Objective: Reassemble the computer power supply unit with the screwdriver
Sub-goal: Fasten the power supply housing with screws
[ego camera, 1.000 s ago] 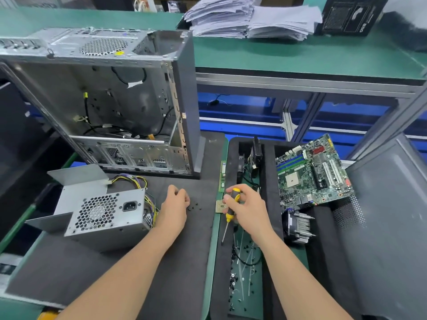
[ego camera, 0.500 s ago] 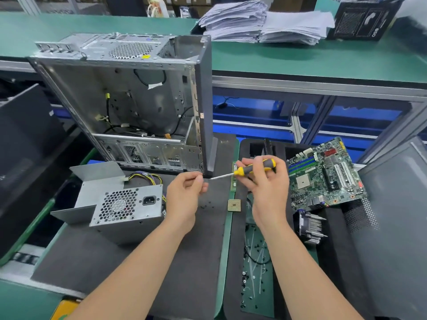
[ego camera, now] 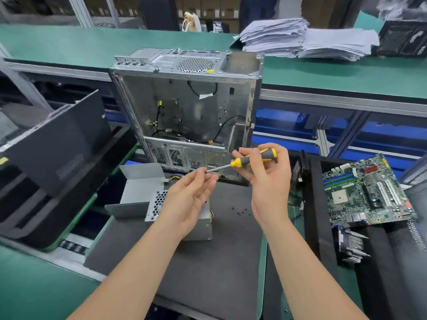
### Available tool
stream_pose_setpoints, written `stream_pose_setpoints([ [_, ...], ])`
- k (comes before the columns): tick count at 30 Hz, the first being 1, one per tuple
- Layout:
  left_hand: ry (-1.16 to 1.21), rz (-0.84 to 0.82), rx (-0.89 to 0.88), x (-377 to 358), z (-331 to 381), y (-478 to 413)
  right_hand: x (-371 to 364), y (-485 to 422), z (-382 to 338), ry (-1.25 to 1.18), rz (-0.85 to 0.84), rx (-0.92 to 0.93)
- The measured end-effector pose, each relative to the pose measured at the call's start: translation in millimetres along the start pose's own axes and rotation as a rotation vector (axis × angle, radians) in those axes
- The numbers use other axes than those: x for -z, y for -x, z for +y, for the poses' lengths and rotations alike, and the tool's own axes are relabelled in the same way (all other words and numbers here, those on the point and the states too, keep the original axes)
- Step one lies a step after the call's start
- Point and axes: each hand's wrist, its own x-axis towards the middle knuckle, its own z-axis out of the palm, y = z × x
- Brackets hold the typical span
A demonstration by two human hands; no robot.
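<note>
The grey power supply unit [ego camera: 147, 197] lies on the dark mat [ego camera: 215, 262], partly hidden behind my left forearm, its lid flap raised. My right hand [ego camera: 268, 181] grips the yellow-and-grey screwdriver [ego camera: 251, 159], shaft pointing left. My left hand [ego camera: 191, 197] is raised with its fingertips pinched at the screwdriver's tip; whatever sits between the fingertips is too small to make out. Both hands hover above the mat, in front of the open computer case [ego camera: 189, 112].
A few small black screws [ego camera: 240, 210] lie on the mat right of the unit. A green motherboard [ego camera: 367, 192] and a heatsink [ego camera: 351, 247] sit in the black tray at right. A black panel [ego camera: 53, 153] leans at left. Paper stacks [ego camera: 305, 40] lie on the far bench.
Both hands rose from the mat. The right hand lifted the screwdriver and turned it level, and the left fingers came up from the screws to its tip. The view shifted left.
</note>
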Motion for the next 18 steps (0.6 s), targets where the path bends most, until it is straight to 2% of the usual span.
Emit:
stream_pose_setpoints([
  [9, -0.064, -0.050, 0.075, 50.5, 39.3, -8.5, -44.2, 14.3, 18.6, 0.120, -0.140, 0.043],
  [11, -0.196, -0.085, 0.070, 62.4, 45.8, -10.6, -52.3, 17.0, 20.8, 0.122, -0.099, 0.038],
  [13, -0.429, -0.124, 0.032, 74.4, 53.8, -12.8, -59.7, 19.5, 22.5, 0.126, -0.055, 0.031],
  [18, -0.874, -0.221, -0.194, 94.6, 71.8, -22.2, -69.5, 22.9, 27.5, 0.213, -0.030, 0.026],
])
